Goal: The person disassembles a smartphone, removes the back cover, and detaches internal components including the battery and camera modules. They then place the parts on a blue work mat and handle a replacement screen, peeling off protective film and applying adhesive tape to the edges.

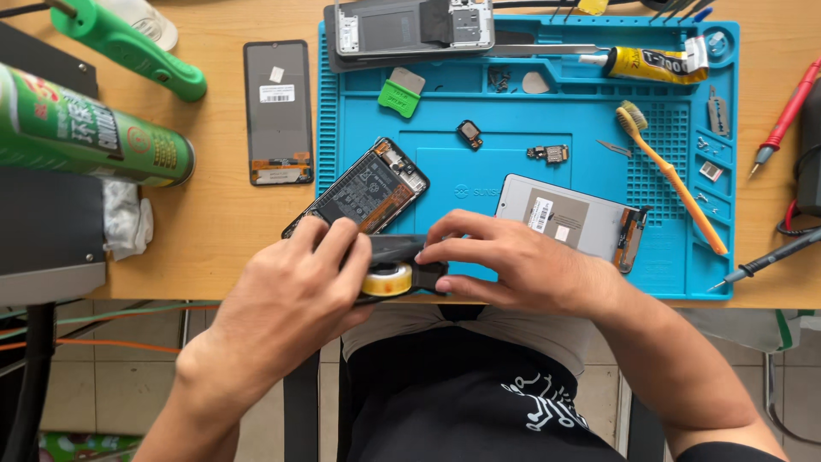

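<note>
1. The wooden desk (214, 214) carries everything; the blue work mat (513, 171) lying on it serves as the landmark here.
2. Left of the mat lie a green spray can (85, 128) and a dark phone screen panel (278, 111).
3. On the mat's near left corner rests an opened phone (363, 188), its inside parts showing.
4. On the mat's near right part lies a silver back panel (564, 218); an orange-handled brush (671, 175) lies further right.
5. At the mat's near edge, the left hand (291, 295) has its fingers curled closed around a dark phone part (398, 250).
6. The right hand (513, 261) grips the same part from the other side, fingers bent tight on it.
7. A yellow tape roll (386, 280) sits just below that part, between the hands.
</note>
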